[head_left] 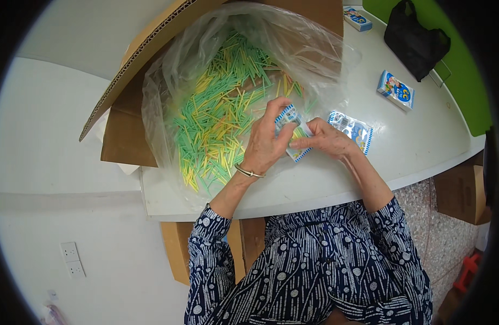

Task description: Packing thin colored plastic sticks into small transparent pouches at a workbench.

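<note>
Both my hands are over the white table, in front of a heap of thin green and yellow sticks [219,108] lying in a clear plastic bag [171,70]. My left hand [267,142], with a bracelet at its wrist, grips a small blue-and-white packet [297,155] between thumb and fingers. At the packet's right side my right hand [329,142] is closed, thumb and fingers on its edge. A few green-yellow sticks show between the two hands; how far they sit inside the packet is hidden. Flat beside my right hand lies another printed packet [363,132].
A brown cardboard box [125,132] surrounds the bag. On the table [423,138] at right are a small printed box [396,91], another box [358,18] farther back and a black plastic bag [415,40]. A green panel [474,103] borders the right side. Cartons [459,192] stand below.
</note>
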